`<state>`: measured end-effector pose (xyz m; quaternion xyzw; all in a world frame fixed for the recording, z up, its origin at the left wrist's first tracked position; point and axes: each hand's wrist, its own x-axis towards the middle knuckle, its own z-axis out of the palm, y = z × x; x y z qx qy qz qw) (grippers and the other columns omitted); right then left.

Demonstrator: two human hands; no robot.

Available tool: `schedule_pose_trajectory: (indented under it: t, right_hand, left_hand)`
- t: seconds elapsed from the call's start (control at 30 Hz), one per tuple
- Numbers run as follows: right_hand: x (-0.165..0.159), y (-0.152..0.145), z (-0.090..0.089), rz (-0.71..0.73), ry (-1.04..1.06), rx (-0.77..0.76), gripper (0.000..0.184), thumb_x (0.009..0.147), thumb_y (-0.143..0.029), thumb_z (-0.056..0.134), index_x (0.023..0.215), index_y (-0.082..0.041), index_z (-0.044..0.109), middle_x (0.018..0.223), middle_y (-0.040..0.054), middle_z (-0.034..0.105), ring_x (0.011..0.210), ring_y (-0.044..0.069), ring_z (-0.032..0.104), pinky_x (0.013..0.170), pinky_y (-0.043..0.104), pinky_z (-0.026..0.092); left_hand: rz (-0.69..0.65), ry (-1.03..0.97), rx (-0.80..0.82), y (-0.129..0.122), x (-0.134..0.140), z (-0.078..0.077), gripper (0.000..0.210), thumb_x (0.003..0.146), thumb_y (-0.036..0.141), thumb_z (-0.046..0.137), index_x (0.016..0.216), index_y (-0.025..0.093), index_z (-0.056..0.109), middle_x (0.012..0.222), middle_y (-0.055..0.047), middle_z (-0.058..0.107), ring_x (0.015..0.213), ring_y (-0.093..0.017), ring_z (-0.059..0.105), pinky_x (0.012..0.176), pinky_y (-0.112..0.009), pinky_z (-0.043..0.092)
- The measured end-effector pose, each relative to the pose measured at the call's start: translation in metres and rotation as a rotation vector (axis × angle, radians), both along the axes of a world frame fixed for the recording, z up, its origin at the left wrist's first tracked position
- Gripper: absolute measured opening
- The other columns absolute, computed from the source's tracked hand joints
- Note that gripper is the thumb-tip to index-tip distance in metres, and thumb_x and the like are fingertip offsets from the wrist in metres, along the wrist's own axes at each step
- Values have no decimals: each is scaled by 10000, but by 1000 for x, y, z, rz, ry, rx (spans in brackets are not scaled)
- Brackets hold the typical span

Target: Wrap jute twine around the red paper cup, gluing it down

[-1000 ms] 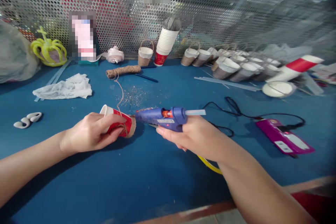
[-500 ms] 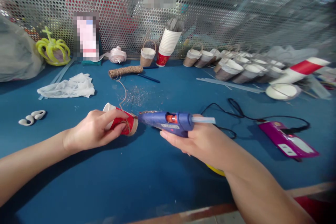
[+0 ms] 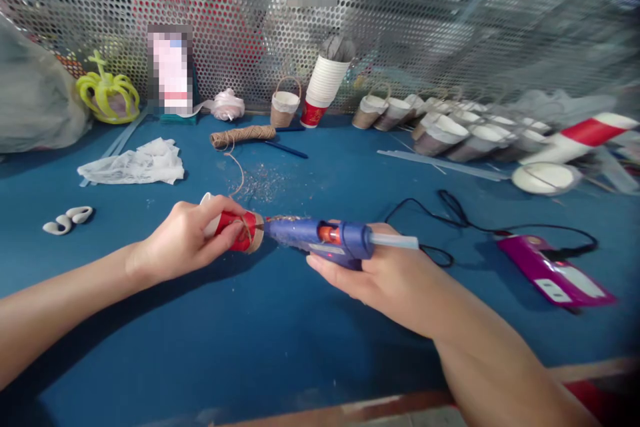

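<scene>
My left hand (image 3: 193, 237) is closed around a red and white paper cup (image 3: 231, 230) that lies tilted on its side, its base toward the right. Brown twine wraps the cup near its base, and a loose strand (image 3: 242, 177) runs from it back to a twine roll (image 3: 243, 136). In my right hand (image 3: 385, 273) is a blue hot glue gun (image 3: 320, 238) with a clear glue stick poking out behind. The gun's nozzle points left at the twine-wrapped end; whether it touches is hard to tell.
Finished twine-covered cups (image 3: 445, 133) crowd the back right, beside a stack of paper cups (image 3: 325, 87). A purple power strip (image 3: 555, 270) with a black cord lies right. White crumpled cloth (image 3: 135, 163), a yellow-green crown (image 3: 107, 97) and a phone (image 3: 170, 73) stand left.
The view has shifted slightly. The cup has turned a little in my left hand, showing the twine end differently. The glue gun's nozzle stays at the cup's base.
</scene>
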<state>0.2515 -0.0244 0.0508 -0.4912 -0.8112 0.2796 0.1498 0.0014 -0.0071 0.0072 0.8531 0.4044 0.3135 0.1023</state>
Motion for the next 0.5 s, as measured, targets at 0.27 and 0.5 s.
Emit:
schedule_pose_trajectory:
  t: [0.27, 0.5]
  right_hand:
    - [2, -5, -2, -6, -91, 82, 246, 802, -368, 541, 624, -211, 480, 536, -36, 498, 448, 92, 392, 431, 226, 332]
    - [3, -4, -3, -24, -98, 57, 257, 797, -394, 549, 625, -211, 494, 538, -33, 508, 444, 93, 395, 431, 236, 328]
  left_hand:
    - [68, 3, -49, 1, 1, -1, 146, 862, 245, 492, 943, 156, 573, 598, 33, 654, 424, -68, 529, 440, -152, 396]
    - [75, -11, -41, 1, 2, -1, 153, 858, 260, 491, 920, 152, 580, 575, 33, 645, 397, -63, 505, 421, -150, 382]
